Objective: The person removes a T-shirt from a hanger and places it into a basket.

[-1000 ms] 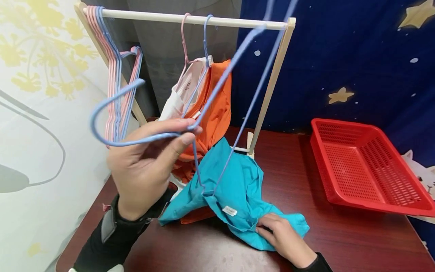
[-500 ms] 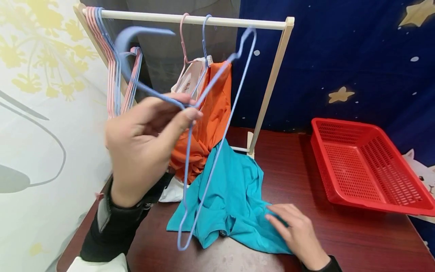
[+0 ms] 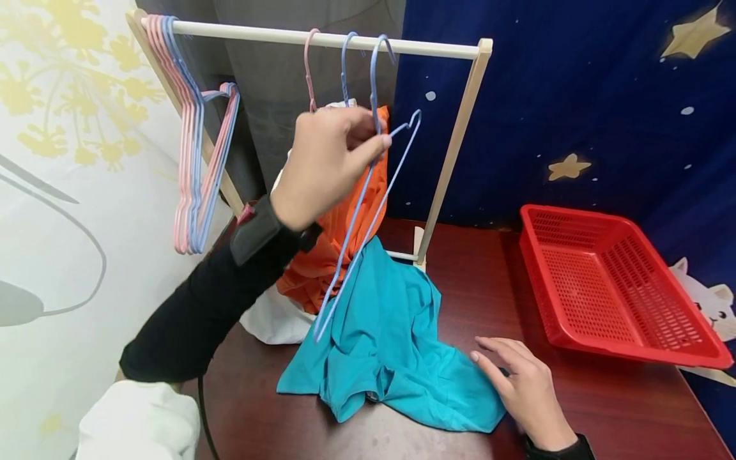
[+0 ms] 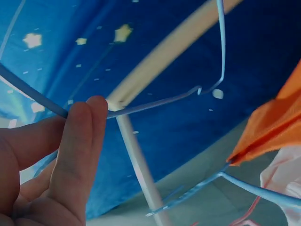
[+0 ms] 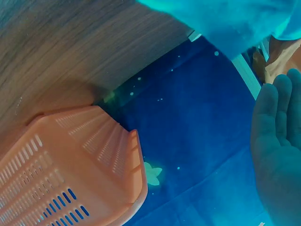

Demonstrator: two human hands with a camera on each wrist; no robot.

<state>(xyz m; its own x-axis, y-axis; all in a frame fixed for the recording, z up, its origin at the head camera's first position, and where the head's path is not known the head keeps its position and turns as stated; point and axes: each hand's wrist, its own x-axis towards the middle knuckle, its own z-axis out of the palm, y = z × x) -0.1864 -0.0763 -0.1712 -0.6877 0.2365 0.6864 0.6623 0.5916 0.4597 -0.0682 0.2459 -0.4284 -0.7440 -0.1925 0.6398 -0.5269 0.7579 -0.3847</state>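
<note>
My left hand (image 3: 339, 160) pinches a bare blue hanger (image 3: 354, 227) at its neck, just below the hook. That hook is at the white rail (image 3: 439, 48) of the wooden rack; whether it bears on the rail I cannot tell. In the left wrist view the thumb and fingers close round the hanger wire (image 4: 153, 104). A teal shirt (image 3: 379, 345) lies crumpled on the table beneath the hanger. Beside the shirt's right end, my right hand (image 3: 526, 390) is held with its fingers loosely extended, gripping nothing. The right wrist view shows those fingers straight.
An orange shirt (image 3: 322, 262) and a white garment (image 3: 276, 319), on a blue and a pink hanger, hang left of the held hanger. Several pink and blue hangers (image 3: 192, 160) are bunched at the rail's left end. A red basket (image 3: 566, 319) stands at the right.
The left hand has swung the blue hanger out of the teal shirt, then up and right to the rail. The right hand has released the shirt and drawn back right.
</note>
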